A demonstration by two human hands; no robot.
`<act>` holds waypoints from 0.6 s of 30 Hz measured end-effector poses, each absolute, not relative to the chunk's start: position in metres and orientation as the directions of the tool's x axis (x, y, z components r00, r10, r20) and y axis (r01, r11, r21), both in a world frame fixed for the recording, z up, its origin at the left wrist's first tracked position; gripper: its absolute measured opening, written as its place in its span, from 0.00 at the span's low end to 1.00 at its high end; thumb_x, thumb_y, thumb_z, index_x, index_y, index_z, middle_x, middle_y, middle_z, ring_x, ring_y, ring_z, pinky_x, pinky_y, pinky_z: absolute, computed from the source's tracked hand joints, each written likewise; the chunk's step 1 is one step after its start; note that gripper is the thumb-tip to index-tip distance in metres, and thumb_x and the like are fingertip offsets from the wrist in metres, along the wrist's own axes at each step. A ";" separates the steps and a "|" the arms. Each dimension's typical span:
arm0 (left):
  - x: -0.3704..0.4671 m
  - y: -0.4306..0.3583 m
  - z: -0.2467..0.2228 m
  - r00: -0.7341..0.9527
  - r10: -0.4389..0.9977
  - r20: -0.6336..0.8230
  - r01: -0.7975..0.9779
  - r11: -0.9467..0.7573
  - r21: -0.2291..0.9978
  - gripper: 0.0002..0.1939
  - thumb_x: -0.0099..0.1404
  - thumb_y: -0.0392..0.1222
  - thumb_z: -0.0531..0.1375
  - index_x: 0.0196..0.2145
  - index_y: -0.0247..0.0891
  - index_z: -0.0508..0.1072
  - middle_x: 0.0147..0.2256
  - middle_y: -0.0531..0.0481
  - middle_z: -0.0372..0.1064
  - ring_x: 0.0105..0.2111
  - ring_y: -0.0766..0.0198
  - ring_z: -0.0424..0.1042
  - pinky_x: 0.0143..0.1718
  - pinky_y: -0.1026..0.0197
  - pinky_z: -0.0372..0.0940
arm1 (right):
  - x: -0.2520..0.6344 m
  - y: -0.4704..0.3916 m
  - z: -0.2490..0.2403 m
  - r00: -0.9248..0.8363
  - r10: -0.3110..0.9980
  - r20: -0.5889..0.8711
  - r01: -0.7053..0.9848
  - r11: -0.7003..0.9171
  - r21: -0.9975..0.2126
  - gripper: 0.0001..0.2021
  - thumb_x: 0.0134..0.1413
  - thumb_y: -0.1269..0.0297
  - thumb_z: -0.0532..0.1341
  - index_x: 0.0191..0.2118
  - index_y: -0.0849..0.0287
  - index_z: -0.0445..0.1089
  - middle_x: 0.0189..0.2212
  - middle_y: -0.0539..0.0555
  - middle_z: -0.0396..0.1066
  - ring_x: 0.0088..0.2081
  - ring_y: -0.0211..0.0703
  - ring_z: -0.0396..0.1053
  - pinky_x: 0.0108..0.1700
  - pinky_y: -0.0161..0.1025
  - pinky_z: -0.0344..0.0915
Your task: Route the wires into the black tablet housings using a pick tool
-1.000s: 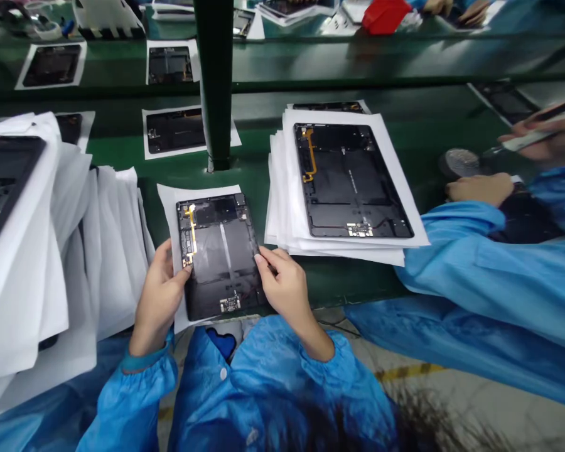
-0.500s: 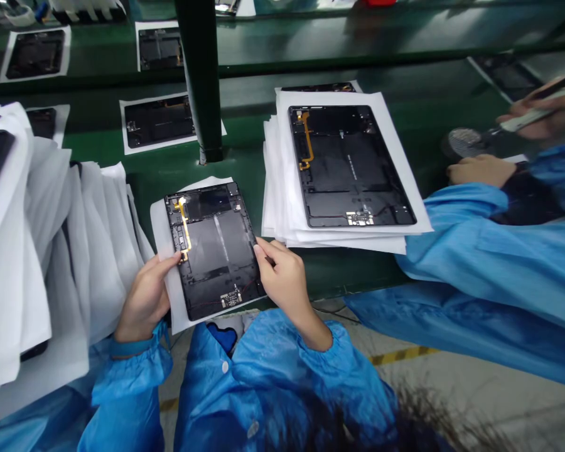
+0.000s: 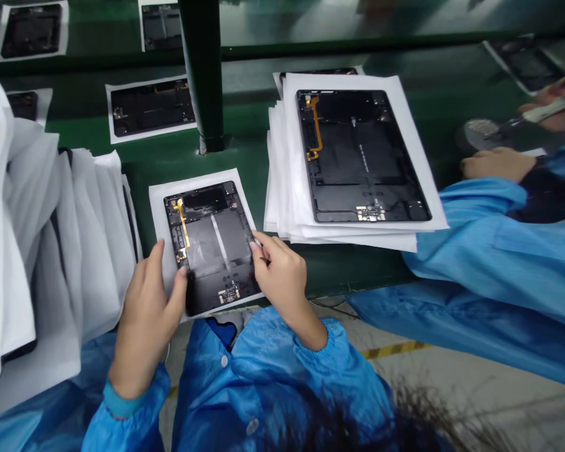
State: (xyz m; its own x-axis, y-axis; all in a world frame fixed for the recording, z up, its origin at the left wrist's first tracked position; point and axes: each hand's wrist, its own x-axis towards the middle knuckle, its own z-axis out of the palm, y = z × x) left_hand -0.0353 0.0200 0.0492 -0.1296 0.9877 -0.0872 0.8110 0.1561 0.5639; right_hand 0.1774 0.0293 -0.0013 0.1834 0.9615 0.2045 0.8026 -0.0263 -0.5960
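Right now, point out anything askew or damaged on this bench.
The white sheets at left lean and sag unevenly, and the lower sheets at right jut past the top one. I see no damage on the nearest tablet casing.

From the wearer's head, the camera looks forward and steeply down over the blue smock (image 3: 226, 389). It is near enough to the black tablet housing (image 3: 204, 254) to show its small circuit board (image 3: 229, 293). The wide view reaches across the green workbench (image 3: 332, 270), from left-hand sheets (image 3: 91, 232) to a co-worker's sleeve (image 3: 494, 232) at right.
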 end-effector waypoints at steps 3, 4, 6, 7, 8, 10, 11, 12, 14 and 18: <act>-0.041 -0.002 0.039 0.024 0.962 0.272 0.872 -0.154 0.464 0.27 0.68 0.43 0.59 0.63 0.42 0.65 0.58 0.37 0.67 0.60 0.40 0.68 0.59 0.37 0.67 | 0.179 0.029 0.000 0.184 0.961 0.206 0.776 -0.013 -0.631 0.16 0.66 0.63 0.56 0.52 0.58 0.78 0.32 0.54 0.78 0.29 0.41 0.71 0.33 0.36 0.63; -0.044 -0.007 0.035 0.136 0.916 0.378 0.863 -0.297 0.409 0.27 0.66 0.38 0.60 0.62 0.43 0.66 0.59 0.39 0.67 0.64 0.40 0.64 0.62 0.38 0.65 | 0.179 0.029 0.000 0.186 0.961 0.203 0.761 -0.011 -0.649 0.16 0.66 0.63 0.56 0.51 0.58 0.78 0.32 0.54 0.78 0.28 0.40 0.71 0.33 0.37 0.63; -0.049 -0.012 0.027 0.374 0.805 0.460 0.788 -0.538 0.300 0.30 0.63 0.32 0.62 0.62 0.43 0.66 0.60 0.41 0.68 0.66 0.43 0.60 0.65 0.41 0.63 | 0.179 0.030 0.001 0.193 0.963 0.190 0.730 -0.011 -0.683 0.16 0.66 0.63 0.56 0.50 0.58 0.79 0.32 0.54 0.78 0.28 0.40 0.71 0.33 0.37 0.63; -0.051 -0.012 0.025 0.456 0.765 0.456 0.745 -0.608 0.275 0.31 0.62 0.30 0.63 0.63 0.43 0.65 0.59 0.42 0.69 0.66 0.45 0.60 0.65 0.43 0.63 | 0.179 0.030 0.002 0.198 0.963 0.184 0.714 -0.013 -0.700 0.16 0.66 0.63 0.56 0.49 0.58 0.79 0.32 0.54 0.78 0.27 0.40 0.70 0.33 0.37 0.63; -0.052 -0.011 0.024 0.503 0.745 0.439 0.715 -0.644 0.274 0.32 0.62 0.30 0.63 0.63 0.42 0.65 0.59 0.43 0.71 0.66 0.47 0.62 0.65 0.44 0.65 | 0.179 0.030 0.002 0.209 0.962 0.177 0.696 -0.019 -0.718 0.16 0.66 0.63 0.56 0.49 0.58 0.79 0.32 0.54 0.78 0.27 0.40 0.70 0.33 0.38 0.64; -0.050 -0.006 0.025 0.511 0.743 0.432 0.685 -0.656 0.317 0.31 0.62 0.30 0.63 0.62 0.41 0.66 0.57 0.44 0.73 0.65 0.47 0.64 0.64 0.44 0.67 | 0.178 0.029 0.003 0.242 0.956 0.165 0.643 -0.031 -0.765 0.16 0.65 0.62 0.56 0.48 0.58 0.79 0.30 0.53 0.77 0.26 0.39 0.69 0.33 0.38 0.64; -0.047 -0.004 0.025 0.504 0.744 0.440 0.668 -0.658 0.348 0.30 0.62 0.30 0.63 0.61 0.40 0.67 0.56 0.44 0.74 0.64 0.47 0.64 0.63 0.44 0.68 | 0.179 0.028 0.003 0.263 0.952 0.160 0.607 -0.034 -0.794 0.15 0.65 0.61 0.56 0.48 0.59 0.78 0.28 0.52 0.76 0.25 0.38 0.67 0.32 0.37 0.64; -0.044 -0.001 0.026 0.502 0.740 0.447 0.645 -0.665 0.377 0.28 0.62 0.30 0.64 0.59 0.39 0.68 0.54 0.44 0.75 0.64 0.47 0.65 0.62 0.43 0.69 | 0.180 0.026 0.004 0.283 0.946 0.157 0.567 -0.033 -0.823 0.15 0.65 0.60 0.56 0.48 0.60 0.78 0.27 0.51 0.74 0.24 0.38 0.65 0.31 0.37 0.64; -0.035 0.002 0.024 0.512 0.727 0.458 0.591 -0.685 0.426 0.24 0.62 0.30 0.64 0.55 0.38 0.71 0.52 0.44 0.76 0.63 0.48 0.66 0.61 0.44 0.70 | 0.183 0.021 0.005 0.305 0.938 0.166 0.489 -0.004 -0.872 0.15 0.65 0.59 0.56 0.48 0.59 0.76 0.26 0.49 0.71 0.24 0.37 0.63 0.30 0.36 0.63; -0.023 0.002 0.011 0.544 0.703 0.458 0.566 -0.710 0.419 0.17 0.62 0.32 0.63 0.50 0.37 0.74 0.49 0.44 0.78 0.60 0.51 0.69 0.57 0.48 0.73 | 0.192 0.008 0.004 0.236 0.946 0.224 0.357 0.130 -0.925 0.13 0.69 0.61 0.52 0.44 0.57 0.74 0.29 0.50 0.68 0.31 0.39 0.67 0.34 0.38 0.66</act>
